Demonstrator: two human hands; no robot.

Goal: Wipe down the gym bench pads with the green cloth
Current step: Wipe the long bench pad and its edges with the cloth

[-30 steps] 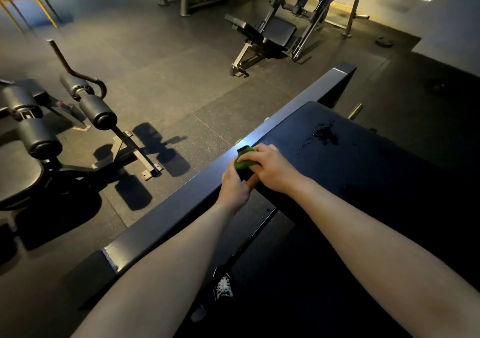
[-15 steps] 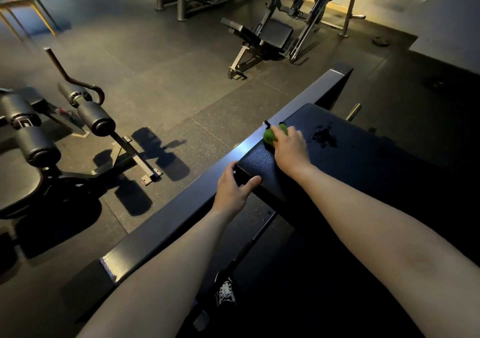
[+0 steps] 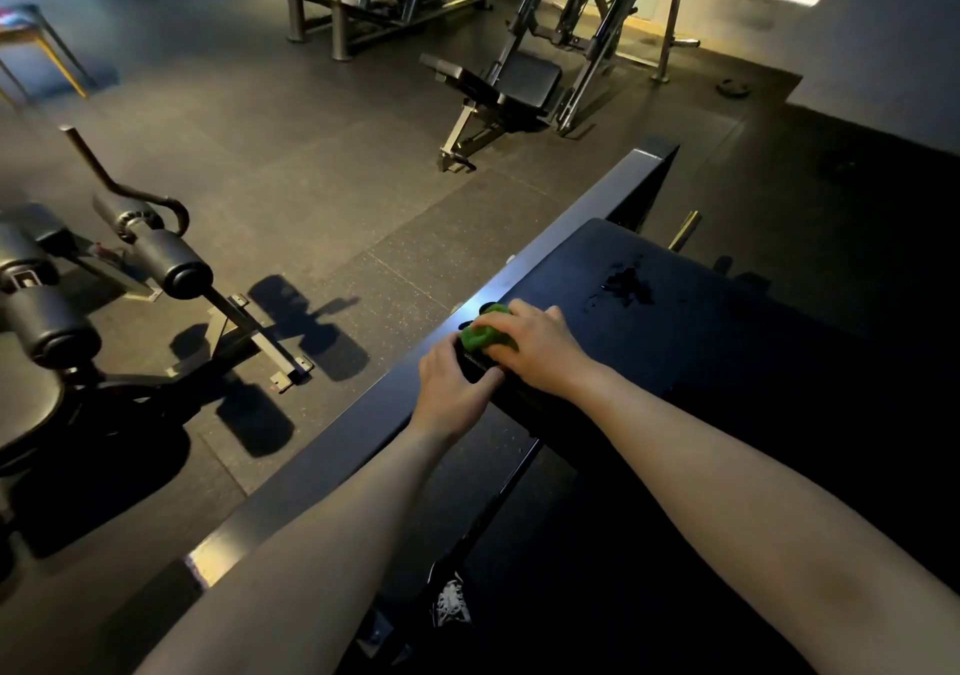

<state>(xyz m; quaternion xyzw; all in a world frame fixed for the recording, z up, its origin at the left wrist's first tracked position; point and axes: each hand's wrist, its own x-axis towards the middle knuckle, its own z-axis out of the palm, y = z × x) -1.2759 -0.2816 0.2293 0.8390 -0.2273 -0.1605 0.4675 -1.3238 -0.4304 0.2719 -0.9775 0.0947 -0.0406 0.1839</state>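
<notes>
The right hand (image 3: 540,349) lies over the near left corner of the black bench pad (image 3: 727,362), its fingers curled round a bunched green cloth (image 3: 480,336) and pressing it onto the pad's edge. So the right grip is pinching the cloth, which sits at the pad's left rim, just beside the long metal beam (image 3: 415,394) that runs along that side. Only the front of the cloth shows; the rest is hidden under the fingers.

The left hand (image 3: 457,394) rests just below and to the left of the right one, at the pad's corner. Its thumb lies along the pad's front edge and its fingers wrap down over the side between pad and beam, so this grip is curled round the pad's corner. The two hands are nearly touching.

Farther along the pad's surface, beyond the right hand, there is a dark wet patch (image 3: 631,282) with small drops around it.

On the floor (image 3: 311,181) to the left stands a machine with round roller pads (image 3: 171,264) and a curved handle. Farther off is an adjustable bench (image 3: 498,84) beneath a slanted steel frame. A shoe (image 3: 452,604) shows below, between the forearms.
</notes>
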